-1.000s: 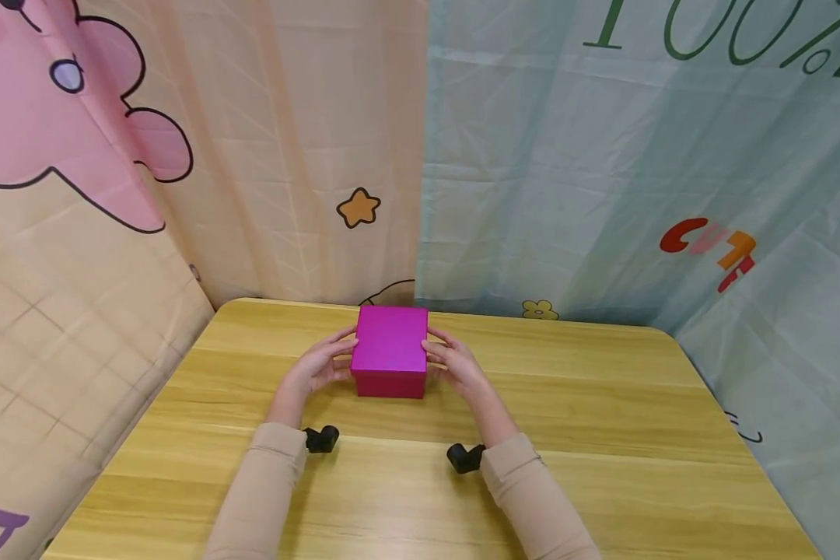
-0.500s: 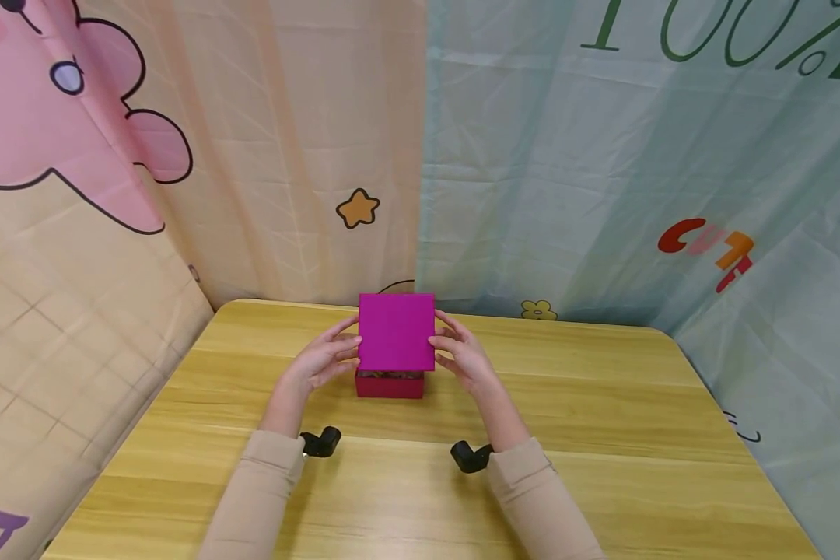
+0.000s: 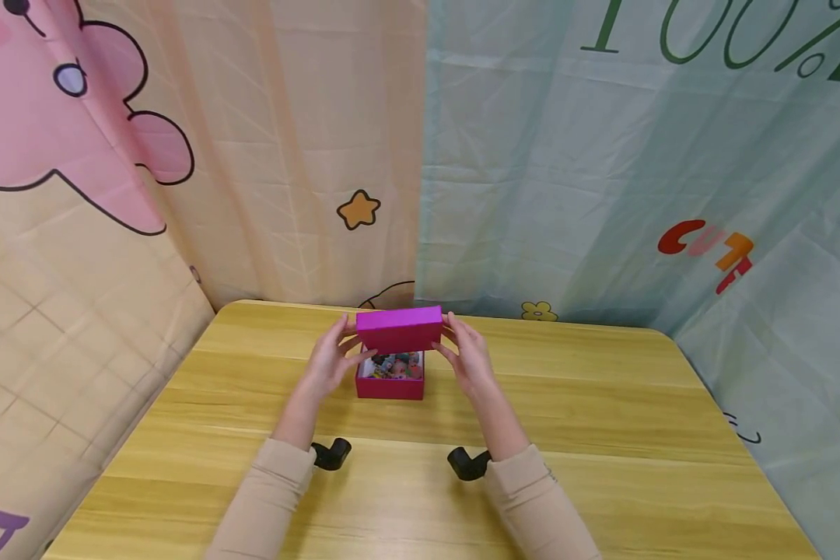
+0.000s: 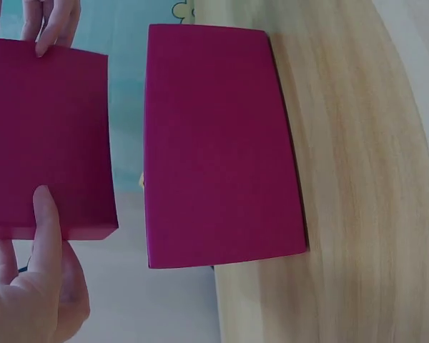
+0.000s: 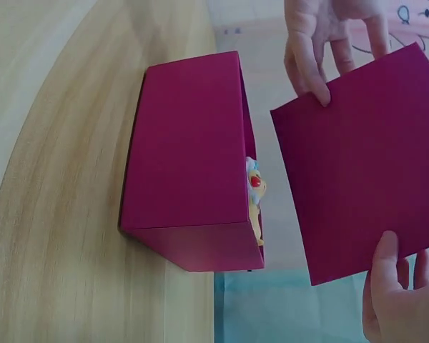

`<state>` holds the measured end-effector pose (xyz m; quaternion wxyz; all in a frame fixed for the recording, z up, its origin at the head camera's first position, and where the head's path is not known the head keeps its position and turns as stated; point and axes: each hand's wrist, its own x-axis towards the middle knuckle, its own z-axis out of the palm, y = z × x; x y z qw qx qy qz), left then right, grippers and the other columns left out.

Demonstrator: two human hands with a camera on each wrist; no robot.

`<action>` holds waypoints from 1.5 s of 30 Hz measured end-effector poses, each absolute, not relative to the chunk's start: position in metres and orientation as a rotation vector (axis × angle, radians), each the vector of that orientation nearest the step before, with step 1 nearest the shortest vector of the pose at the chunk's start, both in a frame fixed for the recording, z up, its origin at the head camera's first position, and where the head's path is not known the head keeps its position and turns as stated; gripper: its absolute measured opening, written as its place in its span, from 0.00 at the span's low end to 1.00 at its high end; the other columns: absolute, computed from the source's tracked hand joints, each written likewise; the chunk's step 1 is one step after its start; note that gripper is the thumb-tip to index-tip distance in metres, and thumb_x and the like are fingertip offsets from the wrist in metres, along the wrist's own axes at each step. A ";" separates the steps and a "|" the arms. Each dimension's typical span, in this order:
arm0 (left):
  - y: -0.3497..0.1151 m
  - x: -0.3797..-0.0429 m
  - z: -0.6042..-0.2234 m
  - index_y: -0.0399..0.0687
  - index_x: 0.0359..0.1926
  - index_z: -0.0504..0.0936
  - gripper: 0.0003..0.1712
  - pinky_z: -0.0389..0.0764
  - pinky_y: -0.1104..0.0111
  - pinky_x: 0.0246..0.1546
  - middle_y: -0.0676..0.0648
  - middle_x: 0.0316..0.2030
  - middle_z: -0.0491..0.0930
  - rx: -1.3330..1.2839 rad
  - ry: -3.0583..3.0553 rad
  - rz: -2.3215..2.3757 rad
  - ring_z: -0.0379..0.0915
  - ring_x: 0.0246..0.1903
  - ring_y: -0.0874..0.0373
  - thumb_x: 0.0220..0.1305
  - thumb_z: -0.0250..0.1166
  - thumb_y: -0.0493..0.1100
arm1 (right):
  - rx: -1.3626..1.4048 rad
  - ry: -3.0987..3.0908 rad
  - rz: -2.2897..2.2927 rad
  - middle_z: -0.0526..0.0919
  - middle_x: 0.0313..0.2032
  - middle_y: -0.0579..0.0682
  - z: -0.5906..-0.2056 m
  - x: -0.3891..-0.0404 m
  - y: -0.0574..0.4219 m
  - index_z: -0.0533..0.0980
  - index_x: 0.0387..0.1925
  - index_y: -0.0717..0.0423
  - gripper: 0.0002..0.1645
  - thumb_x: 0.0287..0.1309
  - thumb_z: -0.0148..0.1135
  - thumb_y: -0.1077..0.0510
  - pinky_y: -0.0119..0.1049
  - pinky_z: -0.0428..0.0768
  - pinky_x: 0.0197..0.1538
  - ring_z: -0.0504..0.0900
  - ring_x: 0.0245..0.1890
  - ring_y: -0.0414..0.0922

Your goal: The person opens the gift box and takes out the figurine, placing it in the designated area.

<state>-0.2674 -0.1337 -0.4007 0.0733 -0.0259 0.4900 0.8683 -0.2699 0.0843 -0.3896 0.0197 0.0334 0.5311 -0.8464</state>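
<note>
A magenta box lid [image 3: 400,330] is held up between both hands, tilted over the back of its box. My left hand [image 3: 330,359] pinches the lid's left side, thumb on the near face and fingers behind. On the opposite side my right hand [image 3: 470,359] pinches it the same way. Below stands the magenta box base [image 3: 390,389] on the table, its top uncovered. Inside it lie several small colourful figures [image 3: 400,367], too small to tell apart in the head view. One yellowish figure [image 5: 255,187] pokes above the rim in the right wrist view.
The wooden table [image 3: 602,420] spreads around the box, with its back edge close behind. Patterned curtains [image 3: 308,155] hang at the back and sides. A black wrist camera mount [image 3: 332,454] sits at each cuff.
The lid has come up off the box and tipped, so its near side now faces forward. Both hands rose with it, and the figures inside came into sight.
</note>
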 end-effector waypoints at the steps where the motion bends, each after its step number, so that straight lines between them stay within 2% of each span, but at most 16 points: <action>1: -0.132 -0.267 -0.401 0.47 0.31 0.75 0.17 0.75 0.56 0.48 0.46 0.43 0.65 -0.087 1.484 2.632 0.65 0.46 0.54 0.70 0.46 0.50 | 0.105 1.650 -2.643 0.76 0.41 0.51 -0.390 -0.269 0.083 0.74 0.45 0.66 0.19 0.64 0.52 0.53 0.43 0.75 0.52 0.71 0.50 0.50; 5: -0.125 -0.265 -0.402 0.46 0.28 0.77 0.14 0.80 0.65 0.40 0.48 0.39 0.71 -0.138 1.572 2.682 0.71 0.39 0.59 0.67 0.52 0.46 | 0.119 1.672 -2.671 0.76 0.39 0.51 -0.390 -0.268 0.081 0.77 0.35 0.62 0.12 0.61 0.55 0.55 0.38 0.78 0.48 0.73 0.46 0.48; 9: -0.122 -0.265 -0.406 0.49 0.27 0.79 0.08 0.78 0.74 0.30 0.52 0.35 0.77 -0.197 1.647 2.686 0.72 0.35 0.62 0.63 0.58 0.39 | 0.167 1.685 -2.674 0.77 0.39 0.51 -0.393 -0.267 0.079 0.76 0.33 0.60 0.06 0.58 0.58 0.60 0.31 0.78 0.41 0.74 0.41 0.44; 11: -0.122 -0.266 -0.409 0.49 0.30 0.79 0.05 0.77 0.75 0.30 0.53 0.35 0.77 -0.216 1.670 2.681 0.71 0.36 0.62 0.61 0.59 0.37 | 0.180 1.686 -2.669 0.77 0.39 0.52 -0.394 -0.267 0.079 0.76 0.35 0.62 0.06 0.57 0.59 0.62 0.30 0.77 0.40 0.74 0.40 0.43; 13: -0.123 -0.266 -0.411 0.46 0.36 0.78 0.04 0.77 0.73 0.33 0.52 0.38 0.75 -0.212 1.663 2.693 0.71 0.37 0.61 0.61 0.59 0.35 | 0.169 1.695 -2.652 0.77 0.40 0.51 -0.396 -0.266 0.080 0.75 0.41 0.65 0.11 0.57 0.59 0.64 0.30 0.77 0.40 0.75 0.39 0.43; 17: -0.124 -0.267 -0.415 0.39 0.49 0.73 0.14 0.76 0.72 0.36 0.52 0.41 0.73 -0.204 1.634 2.708 0.72 0.37 0.61 0.62 0.57 0.33 | 0.118 1.694 -2.622 0.76 0.43 0.52 -0.398 -0.266 0.080 0.71 0.51 0.69 0.20 0.56 0.58 0.66 0.30 0.78 0.41 0.76 0.38 0.42; 23: -0.128 -0.267 -0.416 0.35 0.58 0.65 0.23 0.75 0.75 0.37 0.52 0.40 0.75 -0.190 1.548 2.723 0.74 0.34 0.63 0.62 0.56 0.32 | 0.065 1.692 -2.586 0.75 0.41 0.51 -0.401 -0.266 0.080 0.68 0.55 0.70 0.23 0.57 0.55 0.68 0.30 0.77 0.41 0.75 0.37 0.41; 30: -0.138 -0.266 -0.419 0.43 0.54 0.67 0.17 0.74 0.74 0.38 0.52 0.37 0.77 -0.214 1.440 2.692 0.74 0.35 0.62 0.64 0.52 0.32 | 0.034 1.646 -2.581 0.74 0.36 0.47 -0.404 -0.265 0.076 0.67 0.56 0.70 0.24 0.57 0.54 0.69 0.28 0.77 0.41 0.75 0.36 0.40; 36: -0.152 -0.264 -0.424 0.46 0.56 0.67 0.19 0.75 0.74 0.41 0.52 0.39 0.75 -0.214 1.498 2.625 0.74 0.37 0.62 0.64 0.54 0.34 | 0.043 1.644 -2.533 0.74 0.41 0.49 -0.409 -0.262 0.067 0.68 0.57 0.67 0.24 0.58 0.55 0.68 0.29 0.76 0.44 0.75 0.38 0.40; 39: -0.163 -0.263 -0.427 0.49 0.53 0.70 0.17 0.76 0.73 0.39 0.53 0.38 0.77 -0.225 1.524 2.592 0.75 0.37 0.62 0.64 0.55 0.36 | 0.068 1.656 -2.500 0.73 0.43 0.51 -0.411 -0.261 0.059 0.68 0.57 0.64 0.24 0.58 0.56 0.67 0.28 0.76 0.43 0.73 0.39 0.41; 45: -0.185 -0.260 -0.431 0.49 0.53 0.70 0.16 0.76 0.73 0.38 0.55 0.35 0.79 -0.218 1.567 2.545 0.77 0.35 0.62 0.64 0.55 0.36 | 0.044 1.702 -2.451 0.70 0.43 0.52 -0.416 -0.260 0.040 0.69 0.57 0.63 0.24 0.58 0.57 0.65 0.27 0.77 0.41 0.74 0.37 0.41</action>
